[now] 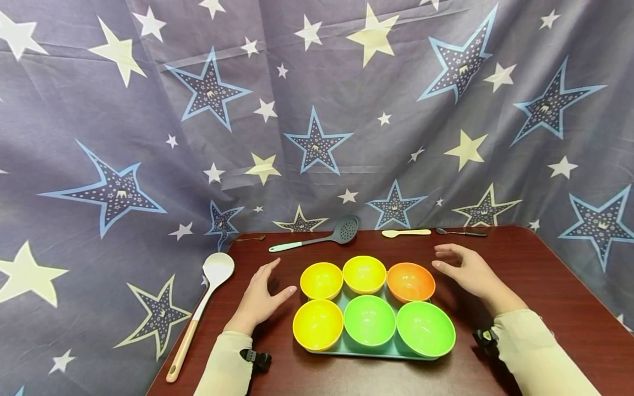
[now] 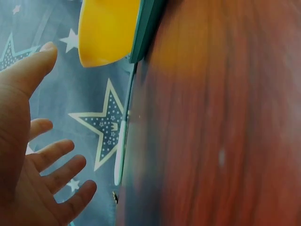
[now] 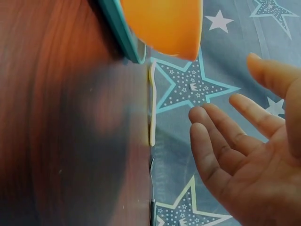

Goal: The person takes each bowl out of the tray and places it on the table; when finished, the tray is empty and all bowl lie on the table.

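Several bowls stand in two rows on a teal tray (image 1: 346,348). The back row has two yellow bowls (image 1: 322,281) and an orange bowl (image 1: 411,282) at its right end. In front are another yellow bowl (image 1: 318,325) and two green bowls (image 1: 370,321). My left hand (image 1: 258,300) hovers left of the tray, fingers spread and thumb toward the bowls. On the other side my right hand (image 1: 468,272) is held near the orange bowl, its fingers relaxed and apart from it. Both palms are bare in the left wrist and right wrist views.
A white ladle (image 1: 218,269) with a wooden-coloured handle lies along the table's left edge. At the back edge lie a grey slotted skimmer (image 1: 345,230), a cream spoon (image 1: 406,233), a dark spoon (image 1: 462,232) and a small fork-like utensil (image 1: 250,237). Behind hangs a star-patterned curtain (image 1: 277,110).
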Demonstrator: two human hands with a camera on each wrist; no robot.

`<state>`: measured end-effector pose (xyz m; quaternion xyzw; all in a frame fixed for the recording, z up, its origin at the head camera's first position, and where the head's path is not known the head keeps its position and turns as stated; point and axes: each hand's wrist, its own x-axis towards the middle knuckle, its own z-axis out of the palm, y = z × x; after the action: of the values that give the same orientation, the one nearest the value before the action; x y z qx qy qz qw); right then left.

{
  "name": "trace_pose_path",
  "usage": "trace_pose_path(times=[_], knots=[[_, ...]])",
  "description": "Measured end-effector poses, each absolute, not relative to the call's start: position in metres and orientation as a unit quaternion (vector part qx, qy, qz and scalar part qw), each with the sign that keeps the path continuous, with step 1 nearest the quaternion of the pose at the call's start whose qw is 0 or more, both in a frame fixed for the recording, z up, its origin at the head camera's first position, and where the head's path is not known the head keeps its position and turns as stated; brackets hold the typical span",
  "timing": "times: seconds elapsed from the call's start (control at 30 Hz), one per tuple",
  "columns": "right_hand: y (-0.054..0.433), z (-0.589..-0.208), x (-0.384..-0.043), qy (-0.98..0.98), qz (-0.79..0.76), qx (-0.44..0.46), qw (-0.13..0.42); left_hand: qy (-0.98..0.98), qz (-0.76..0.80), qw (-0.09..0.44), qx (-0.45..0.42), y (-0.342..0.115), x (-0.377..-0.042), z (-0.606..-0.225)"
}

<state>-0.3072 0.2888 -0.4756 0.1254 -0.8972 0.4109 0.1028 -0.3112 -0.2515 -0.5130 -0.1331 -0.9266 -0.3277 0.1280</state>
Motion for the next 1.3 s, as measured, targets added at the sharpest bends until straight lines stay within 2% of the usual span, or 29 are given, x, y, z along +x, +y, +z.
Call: trace_pose_path(times=[0.4, 0.7, 0.97, 1.3], knots=[[0.283, -0.484, -0.314, -0.896, 0.412, 0.143, 0.077, -0.9, -0.397, 0.09, -0.156, -0.234, -0.314, -0.516], [0.277, -0.487, -0.313, -0.869, 0.475, 0.14, 0.004, -0.868, -0.459, 0.057, -0.182, -0.229, -0.316, -0.526], [0.273, -0.49, -0.313, -0.87, 0.474, 0.131, -0.016, -0.858, -0.467, 0.023, -0.213, -0.229, -0.311, -0.527], [0.271, -0.494, -0.313, -0.868, 0.48, 0.119, -0.032, -0.846, -0.482, 0.007, -0.226, -0.229, -0.313, -0.532]])
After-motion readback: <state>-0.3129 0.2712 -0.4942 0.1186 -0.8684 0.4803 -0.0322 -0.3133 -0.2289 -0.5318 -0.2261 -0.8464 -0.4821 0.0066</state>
